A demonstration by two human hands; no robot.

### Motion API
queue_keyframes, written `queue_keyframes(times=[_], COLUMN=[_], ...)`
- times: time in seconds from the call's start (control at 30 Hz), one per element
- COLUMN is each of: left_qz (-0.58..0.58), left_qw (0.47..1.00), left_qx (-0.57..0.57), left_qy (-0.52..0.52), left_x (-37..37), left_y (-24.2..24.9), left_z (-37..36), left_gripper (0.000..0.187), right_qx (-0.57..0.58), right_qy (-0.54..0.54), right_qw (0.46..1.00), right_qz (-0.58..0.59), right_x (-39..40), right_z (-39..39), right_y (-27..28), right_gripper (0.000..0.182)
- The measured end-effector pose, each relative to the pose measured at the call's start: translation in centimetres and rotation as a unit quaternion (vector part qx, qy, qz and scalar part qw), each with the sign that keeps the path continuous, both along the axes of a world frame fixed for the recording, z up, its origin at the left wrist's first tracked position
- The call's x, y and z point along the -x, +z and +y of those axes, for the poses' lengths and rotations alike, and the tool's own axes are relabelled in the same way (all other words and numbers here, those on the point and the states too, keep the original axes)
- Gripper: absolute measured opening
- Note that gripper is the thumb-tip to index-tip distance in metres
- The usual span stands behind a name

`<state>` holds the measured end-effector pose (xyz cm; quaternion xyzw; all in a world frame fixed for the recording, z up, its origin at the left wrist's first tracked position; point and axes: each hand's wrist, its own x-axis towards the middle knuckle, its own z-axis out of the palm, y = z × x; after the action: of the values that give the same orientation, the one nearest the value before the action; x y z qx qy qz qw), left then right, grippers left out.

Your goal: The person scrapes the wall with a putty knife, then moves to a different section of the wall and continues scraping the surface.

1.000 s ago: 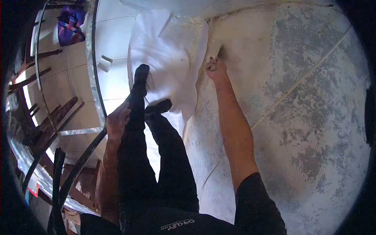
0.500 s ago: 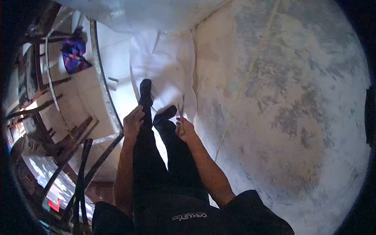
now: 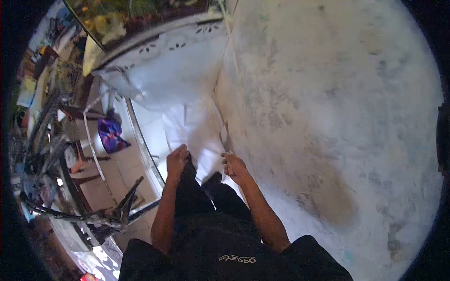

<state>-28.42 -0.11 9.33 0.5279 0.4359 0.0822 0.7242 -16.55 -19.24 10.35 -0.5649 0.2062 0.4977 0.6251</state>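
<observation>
My right hand [image 3: 234,167] is closed around the handle of a flat-bladed scraper [image 3: 226,136], whose blade points away from me beside the wall. My left hand [image 3: 177,161] is raised above my left leg; its fingers are bent and blurred, and whether anything is between them cannot be made out. Beyond both hands a white sheet [image 3: 182,124] lies on the floor, with my dark-clad legs and feet over its near part.
A patchy plastered wall [image 3: 300,112] fills the right side. Ahead is a pale wall [image 3: 164,70] with small dark cut-outs. At the left are a metal frame [image 3: 146,157], a purple cloth [image 3: 111,135] on the tiles and cluttered dark bars.
The view has tilted up, bringing the cut-out pattern ahead into sight. My right hand and the scraper are nearer the right wall, and the blade's flat side shows more.
</observation>
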Motion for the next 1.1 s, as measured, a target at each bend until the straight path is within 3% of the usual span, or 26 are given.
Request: queue_keyframes(times=[0.07, 0.1, 0.13, 0.2, 0.27, 0.33, 0.47, 0.53, 0.67, 0.77, 0.83, 0.93, 1.1], left_qz=[-0.011, -0.013, -0.015, -0.037, -0.078, -0.106, -0.188, -0.227, -0.256, -0.305, -0.337, -0.275, -0.257], left_qw=[0.999, 1.000, 1.000, 0.998, 0.993, 0.990, 0.974, 0.963, 0.956, 0.940, 0.930, 0.948, 0.954], left_qx=[-0.022, -0.008, 0.007, 0.010, 0.063, 0.066, 0.089, 0.044, 0.067, 0.088, 0.094, 0.000, 0.077], left_qy=[-0.031, -0.027, -0.024, -0.048, -0.058, -0.072, -0.084, -0.137, -0.130, -0.122, -0.113, -0.163, -0.135], left_x=[-1.0, -1.6, -2.0, -2.1, -1.7, -1.2, -0.8, -0.9, -1.6, -1.9, -2.3, -3.2, -5.2], left_y=[1.2, 3.2, 5.1, 7.1, 10.2, 14.5, 21.4, 24.4, 25.8, 28.8, 29.1, 29.0, 29.5], left_z=[-0.4, -1.0, -1.5, -1.9, -2.9, -3.1, -3.3, -3.6, -4.3, -5.5, -5.9, -6.1, -7.9], left_gripper=[0.033, 0.033, 0.033, 0.036, 0.040, 0.046, 0.055, 0.065, 0.049, 0.052, 0.052, 0.046, 0.032], right_qx=[-0.096, -0.097, -0.106, -0.230, -0.242, -0.347, -0.410, -0.396, -0.370, -0.341, -0.335, -0.312, -0.245], right_qy=[0.032, 0.126, 0.124, 0.051, 0.055, 0.071, 0.100, 0.096, 0.132, 0.182, 0.189, 0.189, 0.159], right_qw=[0.994, 0.960, 0.955, 0.972, 0.968, 0.935, 0.906, 0.913, 0.919, 0.914, 0.915, 0.922, 0.935], right_qz=[-0.039, -0.232, -0.246, -0.023, -0.027, 0.023, -0.006, -0.010, -0.017, -0.121, -0.118, -0.130, -0.203], right_x=[0.2, 0.4, 0.4, 0.6, 1.7, 2.2, 3.4, 3.5, 3.9, 4.5, 4.5, 4.6, 4.9], right_z=[-0.8, -1.3, -1.7, -2.9, -4.1, -5.4, -7.3, -7.3, -7.5, -7.4, -8.0, -9.0, -10.8], right_y=[3.8, 4.1, 5.7, 9.4, 13.3, 16.3, 21.3, 23.4, 25.3, 26.4, 26.6, 26.2, 27.6], right_gripper=[0.026, 0.030, 0.030, 0.032, 0.034, 0.040, 0.041, 0.040, 0.040, 0.040, 0.040, 0.041, 0.041])
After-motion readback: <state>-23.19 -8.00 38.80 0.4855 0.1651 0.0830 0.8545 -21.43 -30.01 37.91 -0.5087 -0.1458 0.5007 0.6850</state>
